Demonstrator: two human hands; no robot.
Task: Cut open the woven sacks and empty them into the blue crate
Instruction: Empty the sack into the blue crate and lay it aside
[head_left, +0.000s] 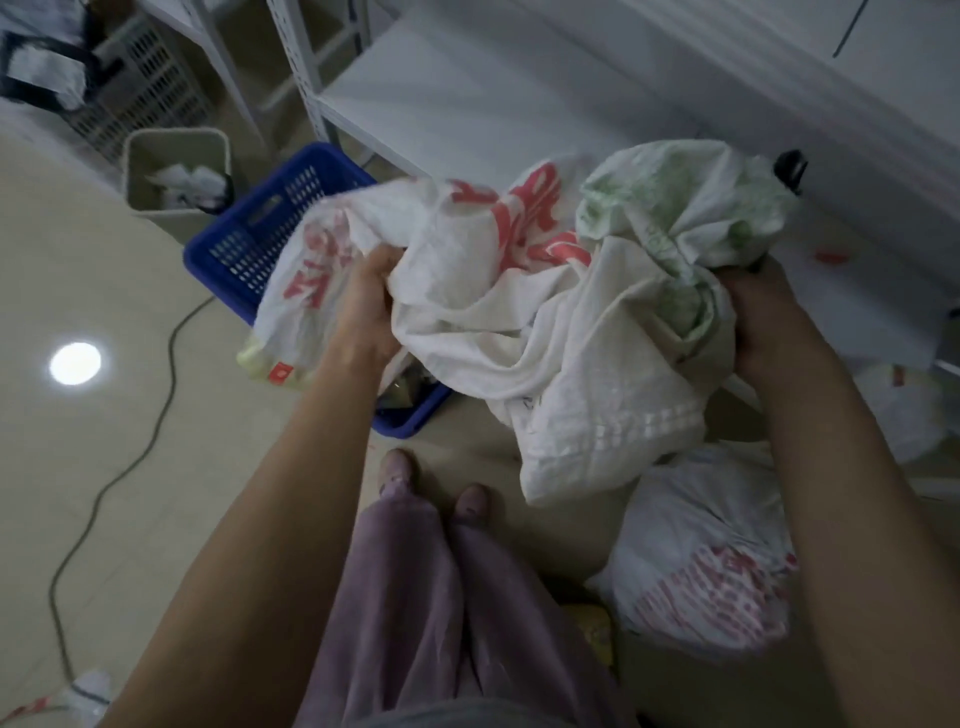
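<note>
While aloft, sack (519, 322) over blue crate (244, 239)

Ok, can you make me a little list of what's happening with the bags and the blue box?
left hand: fingers grip the left side of the sack
right hand: fingers grip its bunched right side
sack: white with red and green print, crumpled, held up over the crate
crate: blue, on the floor, partly hidden by the sack
second sack: lying on the floor, by the right arm
bin: beige, behind the crate, white scraps inside
cable: runs across the floor on the left
</note>
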